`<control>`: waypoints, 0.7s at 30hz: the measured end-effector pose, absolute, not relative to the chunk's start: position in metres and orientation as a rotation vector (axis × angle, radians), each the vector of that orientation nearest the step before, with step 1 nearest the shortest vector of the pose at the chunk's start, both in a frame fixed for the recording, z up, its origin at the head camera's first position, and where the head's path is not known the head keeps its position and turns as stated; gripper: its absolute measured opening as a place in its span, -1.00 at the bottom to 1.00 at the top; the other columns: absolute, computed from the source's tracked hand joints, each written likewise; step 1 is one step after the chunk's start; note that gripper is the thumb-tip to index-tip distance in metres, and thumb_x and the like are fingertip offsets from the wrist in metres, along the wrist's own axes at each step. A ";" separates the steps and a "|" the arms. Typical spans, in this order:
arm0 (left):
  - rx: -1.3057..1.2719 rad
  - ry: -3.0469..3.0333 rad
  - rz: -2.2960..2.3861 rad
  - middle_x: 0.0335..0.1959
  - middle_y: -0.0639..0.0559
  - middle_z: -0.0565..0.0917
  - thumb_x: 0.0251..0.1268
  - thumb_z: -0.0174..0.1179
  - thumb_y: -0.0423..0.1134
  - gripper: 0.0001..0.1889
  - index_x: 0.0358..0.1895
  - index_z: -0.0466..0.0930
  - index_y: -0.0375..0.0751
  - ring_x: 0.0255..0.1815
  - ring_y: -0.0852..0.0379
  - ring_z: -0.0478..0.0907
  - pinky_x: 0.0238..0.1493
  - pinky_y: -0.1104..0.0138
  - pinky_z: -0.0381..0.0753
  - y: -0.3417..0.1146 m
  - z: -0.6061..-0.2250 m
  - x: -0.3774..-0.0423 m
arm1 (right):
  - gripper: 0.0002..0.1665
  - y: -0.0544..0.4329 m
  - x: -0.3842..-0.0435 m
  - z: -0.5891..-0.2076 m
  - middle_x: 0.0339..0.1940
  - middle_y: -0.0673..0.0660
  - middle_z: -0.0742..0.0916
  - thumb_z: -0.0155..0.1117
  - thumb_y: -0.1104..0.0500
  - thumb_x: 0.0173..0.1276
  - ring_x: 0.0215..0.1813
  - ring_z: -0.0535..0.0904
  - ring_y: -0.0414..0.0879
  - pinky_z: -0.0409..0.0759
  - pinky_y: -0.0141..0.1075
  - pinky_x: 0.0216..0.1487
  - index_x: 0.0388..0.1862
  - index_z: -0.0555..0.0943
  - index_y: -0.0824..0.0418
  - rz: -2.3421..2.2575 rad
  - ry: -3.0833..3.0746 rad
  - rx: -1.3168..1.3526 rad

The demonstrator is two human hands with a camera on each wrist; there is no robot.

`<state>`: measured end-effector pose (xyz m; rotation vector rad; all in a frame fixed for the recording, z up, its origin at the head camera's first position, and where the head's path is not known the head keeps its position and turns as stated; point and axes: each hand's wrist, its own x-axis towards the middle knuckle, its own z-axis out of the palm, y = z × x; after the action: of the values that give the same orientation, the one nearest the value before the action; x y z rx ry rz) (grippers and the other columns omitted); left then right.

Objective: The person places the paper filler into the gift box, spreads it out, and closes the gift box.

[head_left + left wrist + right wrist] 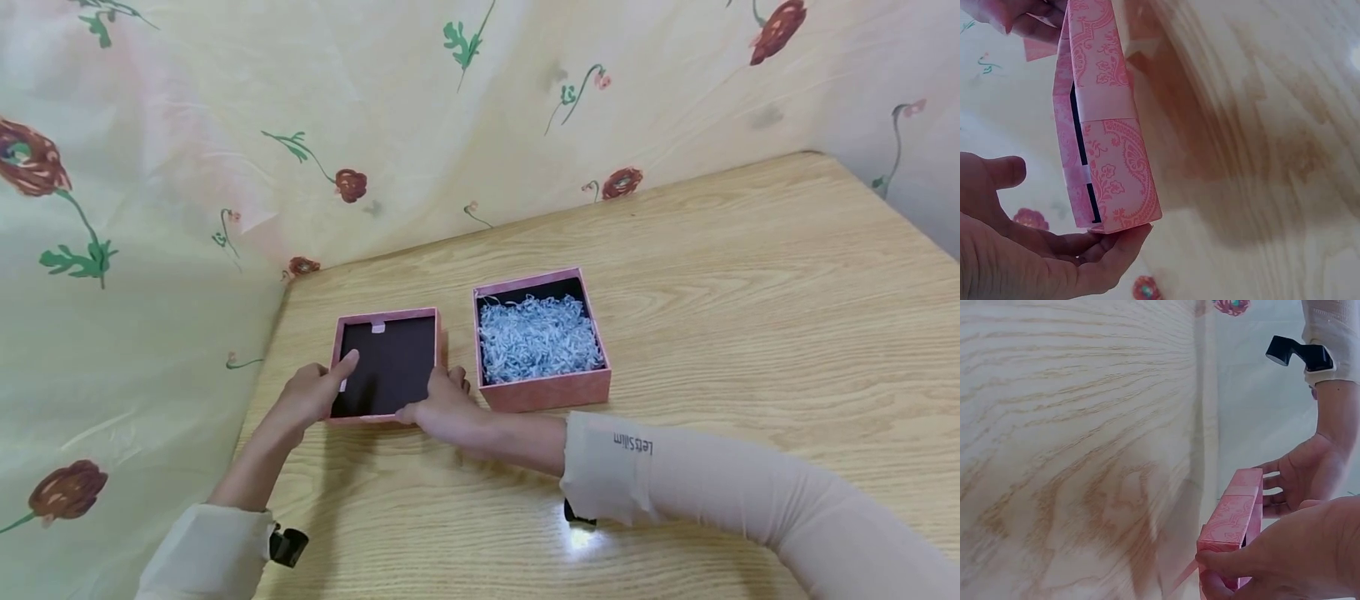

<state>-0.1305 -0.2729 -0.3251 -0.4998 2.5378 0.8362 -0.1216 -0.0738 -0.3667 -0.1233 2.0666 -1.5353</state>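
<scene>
Both hands hold a pink patterned box lid, its black inside facing up, at the left of the table in the head view. My left hand has its left side, fingers against the outside and thumb over the rim. With thumb and fingers, my right hand grips the near right corner. A pale pink ribbon crosses the lid's patterned side in the left wrist view. Right of the lid stands a matching pink box filled with light blue shredded paper.
The wood-grain table extends far to the right. A cream floral sheet hangs behind it and along the left. Each wrist carries a small black camera at the sleeve cuff.
</scene>
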 end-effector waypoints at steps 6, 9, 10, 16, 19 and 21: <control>-0.488 2.571 0.828 0.22 -0.46 0.31 0.31 -0.25 0.45 0.02 0.30 0.12 -0.61 0.15 -0.30 0.32 0.09 -0.09 0.41 -0.275 -0.312 -0.131 | -0.12 -0.074 -0.121 -0.355 0.23 0.23 0.24 0.33 0.12 0.24 0.27 0.12 0.11 0.18 -0.04 0.34 0.43 0.16 0.35 -1.600 2.062 -0.176; -0.489 2.589 0.843 0.14 -0.40 0.35 0.30 -0.25 0.46 0.01 0.27 0.16 -0.59 0.08 -0.25 0.33 -0.01 0.00 0.44 -0.275 -0.305 -0.130 | -0.12 -0.074 -0.121 -0.347 0.23 0.20 0.23 0.34 0.12 0.23 0.27 0.11 0.08 0.18 -0.05 0.33 0.44 0.16 0.33 -1.620 2.077 -0.190; -0.488 2.600 0.849 0.10 -0.37 0.37 0.30 -0.24 0.45 -0.01 0.25 0.19 -0.58 0.05 -0.22 0.33 -0.05 0.05 0.43 -0.275 -0.302 -0.130 | -0.12 -0.073 -0.121 -0.344 0.23 0.20 0.23 0.34 0.13 0.23 0.27 0.11 0.08 0.18 -0.05 0.33 0.44 0.16 0.32 -1.624 2.083 -0.199; -0.462 2.635 0.871 0.18 -0.44 0.33 0.32 -0.27 0.44 0.00 0.27 0.16 -0.60 0.10 -0.27 0.32 0.04 -0.04 0.41 -0.275 -0.293 -0.127 | -0.07 -0.073 -0.121 -0.338 0.31 0.20 0.21 0.33 0.11 0.25 0.31 0.10 0.07 0.21 -0.02 0.33 0.47 0.10 0.29 -1.597 2.113 -0.236; -0.454 2.639 0.890 0.11 -0.44 0.35 0.32 -0.26 0.43 -0.01 0.27 0.16 -0.61 0.07 -0.25 0.33 -0.01 -0.01 0.42 -0.274 -0.290 -0.126 | -0.10 -0.072 -0.121 -0.337 0.31 0.21 0.21 0.33 0.11 0.25 0.30 0.10 0.07 0.22 -0.02 0.33 0.46 0.12 0.31 -1.603 2.124 -0.242; -0.448 2.652 0.901 -0.02 -0.37 0.38 0.32 -0.25 0.43 -0.03 0.22 0.21 -0.59 -0.02 -0.20 0.34 -0.11 0.07 0.41 -0.273 -0.289 -0.125 | -0.07 -0.070 -0.121 -0.335 0.34 0.21 0.19 0.32 0.11 0.25 0.32 0.10 0.07 0.22 -0.04 0.33 0.48 0.09 0.32 -1.604 2.134 -0.236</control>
<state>-0.1254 -0.2726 -0.2885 -0.4475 2.6524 0.9009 -0.1206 -0.0699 -0.3352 -0.2359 2.1339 -1.6040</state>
